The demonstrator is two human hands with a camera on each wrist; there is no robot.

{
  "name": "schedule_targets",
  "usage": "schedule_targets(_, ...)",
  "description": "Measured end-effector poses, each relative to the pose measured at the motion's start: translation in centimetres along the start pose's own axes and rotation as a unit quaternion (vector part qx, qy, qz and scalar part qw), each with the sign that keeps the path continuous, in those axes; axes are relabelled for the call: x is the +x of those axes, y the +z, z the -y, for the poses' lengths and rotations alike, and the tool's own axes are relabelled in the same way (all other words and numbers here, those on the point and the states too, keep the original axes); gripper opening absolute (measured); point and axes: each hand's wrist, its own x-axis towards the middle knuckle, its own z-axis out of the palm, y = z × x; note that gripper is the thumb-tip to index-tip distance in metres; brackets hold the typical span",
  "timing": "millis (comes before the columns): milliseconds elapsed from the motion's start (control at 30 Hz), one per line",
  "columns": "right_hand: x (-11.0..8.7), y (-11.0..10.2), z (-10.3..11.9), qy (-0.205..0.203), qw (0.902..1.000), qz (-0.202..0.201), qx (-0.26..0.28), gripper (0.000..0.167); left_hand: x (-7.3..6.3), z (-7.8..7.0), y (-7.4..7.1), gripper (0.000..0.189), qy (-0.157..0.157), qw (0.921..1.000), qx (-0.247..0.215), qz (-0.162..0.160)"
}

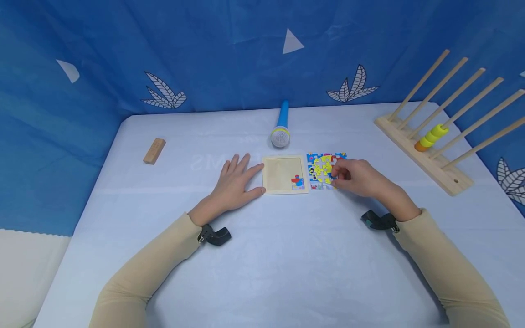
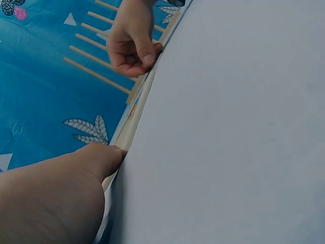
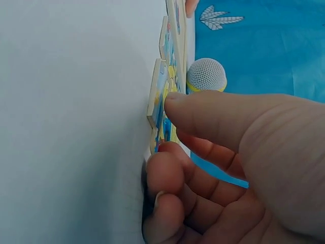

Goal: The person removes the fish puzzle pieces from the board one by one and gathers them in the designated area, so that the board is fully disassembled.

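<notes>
My left hand (image 1: 235, 184) lies on the table with its fingers spread. Its thumb and index finger touch the left edge of a shallow wooden puzzle tray (image 1: 283, 191). Colourful puzzle pieces (image 1: 297, 182) sit in the tray's lower right corner. Beside the tray on the right, more jigsaw pieces (image 1: 317, 171) lie close together with a yellow figure. My right hand (image 1: 357, 177) is over their right side, fingers bent. In the right wrist view the thumb (image 3: 177, 104) meets a piece (image 3: 156, 94), with a gap to the fingers; whether it pinches a piece is unclear.
A blue toy microphone (image 1: 281, 123) lies behind the tray. At the back left is a small wooden block (image 1: 154, 151). A wooden peg stand (image 1: 426, 159) with upright rods and several beads (image 1: 432, 135) stands at the right. Blue cloth (image 1: 246, 54) hangs behind the table.
</notes>
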Motion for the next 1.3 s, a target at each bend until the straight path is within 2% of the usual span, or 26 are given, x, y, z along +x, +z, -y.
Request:
schedule_targets(833, -0.1, -0.5, 0.5, -0.002, 0.9999, -0.003, 0.011, 0.010, 0.2, 0.3, 0.4, 0.070, -0.006, 1.0000, 0.001, 0.005)
schedule_targets(1000, 0.7, -0.5, 1.9, -0.018, 0.9998, 0.001, 0.011, 0.011, 0.2, 0.3, 0.4, 0.070, -0.007, 0.9999, 0.001, 0.007)
schedule_targets(1300, 3.5, 0.3, 6.1, -0.058, 0.9971, 0.048, 0.013, 0.033, 0.1, 0.2, 0.3, 0.069, -0.007, 1.0000, 0.002, 0.004)
